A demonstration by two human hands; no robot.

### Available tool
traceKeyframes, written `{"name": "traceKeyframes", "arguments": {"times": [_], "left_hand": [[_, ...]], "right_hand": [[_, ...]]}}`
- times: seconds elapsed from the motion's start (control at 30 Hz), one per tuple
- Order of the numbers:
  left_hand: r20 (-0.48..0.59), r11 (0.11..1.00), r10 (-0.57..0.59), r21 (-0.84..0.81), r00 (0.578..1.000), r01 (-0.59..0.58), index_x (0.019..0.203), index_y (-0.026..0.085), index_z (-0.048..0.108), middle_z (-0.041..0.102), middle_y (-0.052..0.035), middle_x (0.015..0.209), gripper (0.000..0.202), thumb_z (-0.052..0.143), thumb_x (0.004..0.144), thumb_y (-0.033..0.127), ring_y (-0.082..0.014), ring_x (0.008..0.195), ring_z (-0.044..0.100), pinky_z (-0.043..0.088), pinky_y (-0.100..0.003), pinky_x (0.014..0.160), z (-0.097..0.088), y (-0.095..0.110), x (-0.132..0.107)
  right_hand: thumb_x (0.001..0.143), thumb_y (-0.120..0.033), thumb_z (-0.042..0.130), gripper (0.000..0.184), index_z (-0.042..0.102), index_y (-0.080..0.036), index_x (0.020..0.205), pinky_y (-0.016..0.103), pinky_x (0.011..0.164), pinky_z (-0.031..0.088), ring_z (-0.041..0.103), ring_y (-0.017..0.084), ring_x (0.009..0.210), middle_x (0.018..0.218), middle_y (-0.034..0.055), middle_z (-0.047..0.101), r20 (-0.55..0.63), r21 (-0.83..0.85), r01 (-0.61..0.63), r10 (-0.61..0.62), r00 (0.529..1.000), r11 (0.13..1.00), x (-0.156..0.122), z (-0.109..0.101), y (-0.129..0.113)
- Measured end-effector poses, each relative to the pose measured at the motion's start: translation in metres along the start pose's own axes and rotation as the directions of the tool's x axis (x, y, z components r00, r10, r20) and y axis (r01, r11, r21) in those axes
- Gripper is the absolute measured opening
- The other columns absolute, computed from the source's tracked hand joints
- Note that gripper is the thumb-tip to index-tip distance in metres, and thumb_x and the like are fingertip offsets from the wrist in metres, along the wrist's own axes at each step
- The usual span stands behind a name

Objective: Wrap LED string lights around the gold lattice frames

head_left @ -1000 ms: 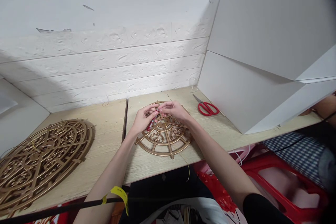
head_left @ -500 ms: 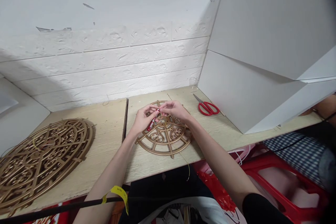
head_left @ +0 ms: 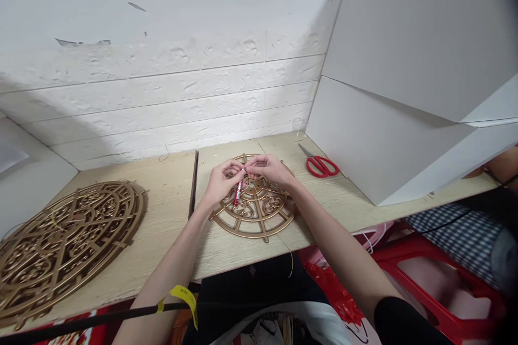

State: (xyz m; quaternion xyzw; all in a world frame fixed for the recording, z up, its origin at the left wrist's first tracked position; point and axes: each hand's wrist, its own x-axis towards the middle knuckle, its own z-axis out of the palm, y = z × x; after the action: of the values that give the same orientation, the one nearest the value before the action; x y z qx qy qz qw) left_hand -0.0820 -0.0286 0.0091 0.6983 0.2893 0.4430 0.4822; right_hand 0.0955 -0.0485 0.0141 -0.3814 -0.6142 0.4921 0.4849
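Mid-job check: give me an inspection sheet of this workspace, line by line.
Surface: pale wooden tabletop, dark gap running front to back.
Job's things: slim red item, over a gold openwork disc.
Clutter: stacked gold discs left; red-handled scissors right.
Left hand: pinches the red item's upper end.
Right hand: fingertips at that end; grip unclear.
Cables: black cable, yellow tag, lower left.
Surroundings: white wall, marked; white panel right.

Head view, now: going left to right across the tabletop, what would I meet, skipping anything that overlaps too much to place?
Stack of gold openwork discs → dark gap in the tabletop → left hand → right hand → red-handled scissors.
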Motion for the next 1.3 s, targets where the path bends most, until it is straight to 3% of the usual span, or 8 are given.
{"name": "traceKeyframes", "arguments": {"times": [0.13,0.4,0.5,0.6,0.73,0.97,1.1,1.3], "left_hand": [[-0.058,0.998,-0.028,-0.052,0.998,0.025,0.08,0.015,0.062,0.061,-0.0031,0.076,0.026,0.073,0.065,0.033,-0.0145,0.07,0.06,0.057,-0.028,0.056,0.001,0.003,0.0],[-0.232,0.987,-0.092,-0.151,0.968,0.058,0.078,0.015,0.06,0.061,-0.0022,0.071,0.029,0.076,0.061,0.033,-0.0128,0.061,0.06,0.056,-0.028,0.055,-0.005,-0.001,0.004],[-0.273,0.979,-0.123,-0.191,0.954,0.072,0.076,0.015,0.06,0.062,-0.0023,0.07,0.031,0.077,0.059,0.033,-0.0137,0.062,0.061,0.056,-0.031,0.057,-0.006,-0.005,0.005],[-0.288,0.971,-0.157,-0.217,0.945,0.095,0.075,0.014,0.061,0.063,-0.0022,0.069,0.031,0.078,0.057,0.033,-0.0137,0.059,0.061,0.056,-0.032,0.057,-0.006,-0.008,0.006],[-0.28,0.968,-0.18,-0.221,0.943,0.119,0.075,0.014,0.061,0.063,-0.0022,0.07,0.031,0.078,0.057,0.033,-0.0139,0.058,0.062,0.056,-0.033,0.057,-0.006,-0.009,0.006],[-0.252,0.967,-0.185,-0.218,0.95,0.131,0.076,0.014,0.06,0.063,-0.0026,0.071,0.034,0.078,0.057,0.036,-0.0144,0.059,0.062,0.056,-0.032,0.057,-0.006,-0.009,0.006],[-0.243,0.963,-0.21,-0.221,0.947,0.157,0.075,0.014,0.061,0.063,-0.0021,0.07,0.035,0.079,0.055,0.037,-0.0137,0.058,0.062,0.055,-0.031,0.056,-0.005,-0.007,0.005],[-0.251,0.968,-0.224,-0.166,0.942,0.186,0.075,0.014,0.062,0.064,-0.0026,0.07,0.035,0.078,0.056,0.038,-0.0135,0.055,0.062,0.051,-0.027,0.051,-0.004,-0.006,0.005]], "right_hand": [[0.068,-0.04,0.072,0.028,0.068,-0.015,0.081,0.024,0.059,0.045,0.055,0.011,0.062,0.071,0.0024,0.065,-0.152,-0.013,0.023,-0.024,0.988,1.0,0.001,-0.006,-0.003],[0.068,-0.046,0.071,0.033,0.067,-0.015,0.078,0.023,0.054,0.045,0.056,0.013,0.062,0.074,0.0059,0.066,-0.462,-0.093,0.022,-0.063,0.885,0.995,-0.005,-0.041,-0.009],[0.069,-0.045,0.071,0.032,0.067,-0.014,0.077,0.022,0.053,0.044,0.056,0.011,0.06,0.076,0.0063,0.067,-0.332,-0.122,-0.025,-0.017,0.943,0.992,-0.011,-0.047,-0.012],[0.069,-0.044,0.072,0.033,0.068,-0.013,0.08,0.02,0.05,0.042,0.058,0.01,0.059,0.08,0.0068,0.068,-0.068,-0.134,-0.116,0.107,0.992,0.984,-0.015,-0.047,-0.014],[0.067,-0.043,0.074,0.036,0.068,-0.013,0.087,0.017,0.043,0.038,0.061,0.01,0.057,0.078,0.0054,0.07,0.186,-0.166,-0.244,0.273,0.944,0.956,-0.014,-0.045,-0.011],[0.068,-0.041,0.074,0.03,0.068,-0.013,0.08,0.015,0.036,0.03,0.055,0.006,0.044,0.072,0.0025,0.07,0.209,-0.174,-0.245,0.279,0.937,0.954,-0.013,-0.047,-0.008],[0.069,-0.039,0.073,0.033,0.07,-0.015,0.09,0.016,0.033,0.025,0.05,0.005,0.04,0.072,0.0022,0.07,0.246,-0.194,-0.192,0.237,0.94,0.962,-0.01,-0.038,-0.009],[0.072,-0.036,0.07,0.031,0.072,-0.016,0.096,0.017,0.038,0.033,0.046,0.005,0.041,0.063,-0.0005,0.066,0.307,-0.227,-0.043,0.114,0.945,0.973,-0.002,-0.014,0.001]]}}
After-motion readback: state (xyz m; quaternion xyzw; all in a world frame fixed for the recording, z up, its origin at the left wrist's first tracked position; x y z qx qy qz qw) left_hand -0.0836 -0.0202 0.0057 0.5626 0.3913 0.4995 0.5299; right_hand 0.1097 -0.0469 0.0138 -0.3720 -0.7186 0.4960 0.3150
